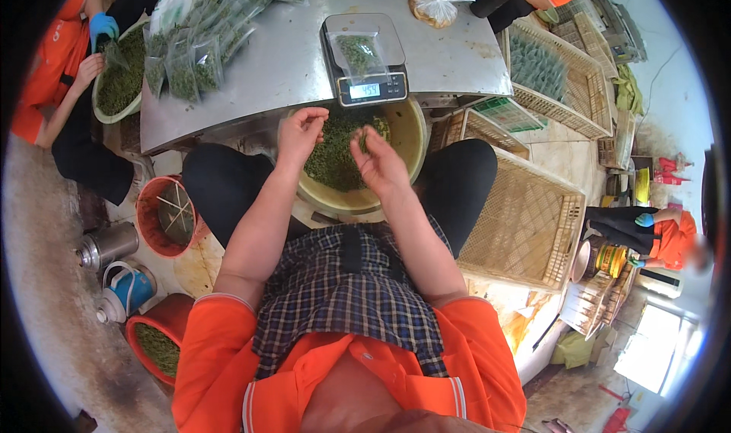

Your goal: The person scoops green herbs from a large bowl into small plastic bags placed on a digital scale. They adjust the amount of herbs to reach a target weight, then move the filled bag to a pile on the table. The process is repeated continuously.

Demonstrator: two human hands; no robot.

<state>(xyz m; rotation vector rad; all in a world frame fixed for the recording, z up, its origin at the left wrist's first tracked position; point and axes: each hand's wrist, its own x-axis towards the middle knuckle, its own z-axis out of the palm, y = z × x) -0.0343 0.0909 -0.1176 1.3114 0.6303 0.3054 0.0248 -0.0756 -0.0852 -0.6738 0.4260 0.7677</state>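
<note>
A clear plastic bag of dried green herb lies on the pan of a digital kitchen scale at the table's near edge. Just below the scale, my left hand hovers over the left side of a yellowish basin, its thumb and fingers pinched together. Loose green herb covers the basin's bottom. My right hand is above the basin's right side, palm turned inward, fingers curled toward the thumb. What lies between the fingertips of either hand is too small to make out.
Several filled herb bags are piled on the metal table. A tied bag sits farther right. Woven crates stand at my right, red buckets at my left. Co-workers are at left, far right and across the table.
</note>
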